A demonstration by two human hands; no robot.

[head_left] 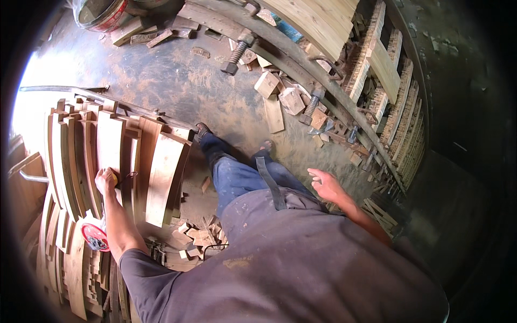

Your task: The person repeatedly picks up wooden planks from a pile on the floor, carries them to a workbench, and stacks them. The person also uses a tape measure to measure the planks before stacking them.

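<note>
Hanging apart fr rail edge (pixel 353 109): R hand (pixel 327 186)

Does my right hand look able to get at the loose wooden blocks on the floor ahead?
Probably not without bending: your right hand looks empty and unobstructed, but the wooden blocks lie down on the floor.

Holding a small yellow thing (pixel 115 178) in the left grip (pixel 105 181) at the left of the frame, over a stack of slim boards (pixel 110 142), with the right grip (pixel 327 186) spread loosely right of centre. Standing on a dusty floor (pixel 161 81) between that stack and a metal frame (pixel 344 98) with large bolts (pixel 237 55), upper centre to right, near scattered wood offcuts (pixel 291 101). Flanked by a red-rimmed container (pixel 85 231) at lower left, with a bucket (pixel 109 20) at upper left.
</note>
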